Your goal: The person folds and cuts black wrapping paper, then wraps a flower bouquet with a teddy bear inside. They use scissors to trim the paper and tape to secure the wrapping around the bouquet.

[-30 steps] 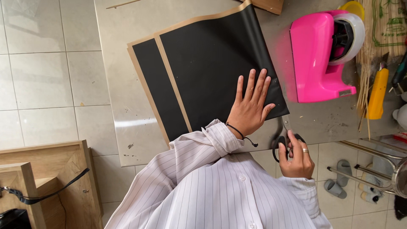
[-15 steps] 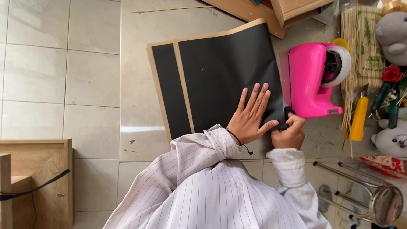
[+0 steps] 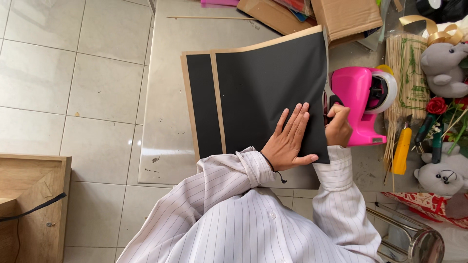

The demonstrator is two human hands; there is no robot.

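Note:
Two black paper sheets with tan borders lie overlapped on a grey table; the top sheet (image 3: 265, 92) covers most of the lower sheet (image 3: 202, 104). My left hand (image 3: 288, 139) presses flat on the top sheet near its near right corner, fingers spread. At the sheet's right edge my right hand (image 3: 338, 127) is closed around dark-handled scissors (image 3: 331, 103), right beside a pink tape dispenser (image 3: 360, 100). The scissor blades are mostly hidden by the paper's edge.
To the right are a bundle of wooden skewers (image 3: 403, 83), a yellow cutter (image 3: 401, 152), grey plush toys (image 3: 442, 68) and a red artificial rose (image 3: 436, 105). Cardboard boxes (image 3: 343, 17) sit at the far edge. A wooden box (image 3: 31, 195) stands on the tiled floor to the left.
My right hand has moved with the scissors from the table's near edge up to the right edge of the top sheet, beside the tape dispenser. My left hand stays flat on the sheet.

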